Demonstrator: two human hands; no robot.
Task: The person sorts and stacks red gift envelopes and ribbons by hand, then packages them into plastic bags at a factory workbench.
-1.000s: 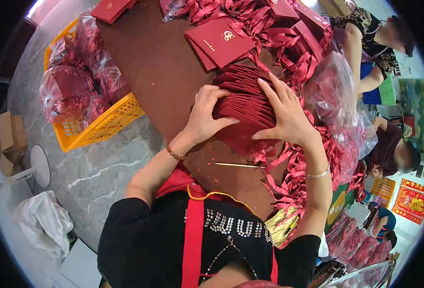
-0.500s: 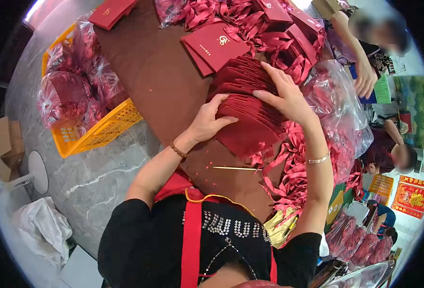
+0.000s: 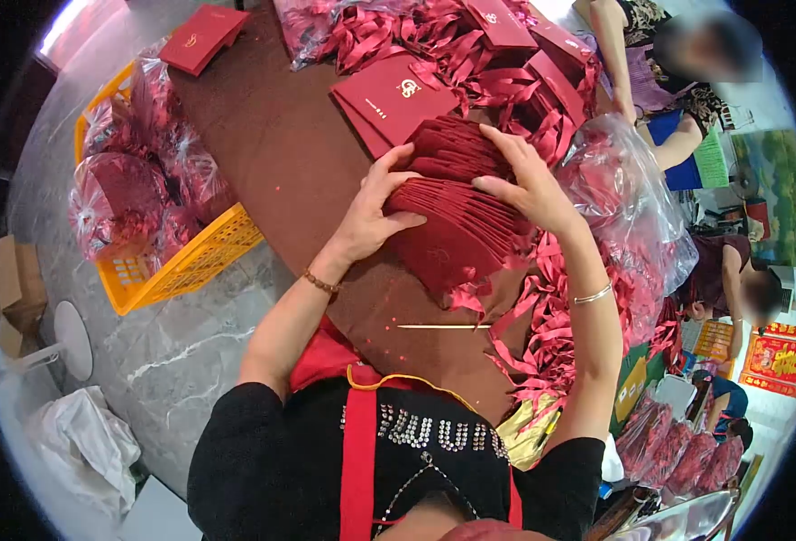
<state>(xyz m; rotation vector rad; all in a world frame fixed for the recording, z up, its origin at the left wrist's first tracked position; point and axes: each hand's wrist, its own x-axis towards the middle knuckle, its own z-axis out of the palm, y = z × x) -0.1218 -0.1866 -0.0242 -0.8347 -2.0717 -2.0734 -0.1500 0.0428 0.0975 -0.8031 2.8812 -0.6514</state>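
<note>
A thick, fanned stack of flat dark red gift bags [image 3: 457,236] stands on edge on the brown table. My left hand [image 3: 375,209] grips its left side, thumb on the near face and fingers behind. Across the stack, my right hand [image 3: 535,187] holds the right side, fingers over the far upper edge and thumb at a gap between two groups of bags. Red ribbon hangs below the near bags. Just beyond the stack lie a few flat red bags with a gold logo [image 3: 389,97]. A thin pale stick [image 3: 443,326] rests nearer me.
Tangled red ribbons [image 3: 547,334] and clear plastic bags [image 3: 610,180] line the table's right side. Left of the table, a yellow crate [image 3: 182,261] holds plastic-wrapped red bundles. More red bags [image 3: 201,38] lie at the far left edge. Other people sit to the right.
Both hands have stayed on the stack and shifted slightly left. The near bags now stand more evenly, with a clearer gap behind them. At the right, a co-worker's arm has moved.
</note>
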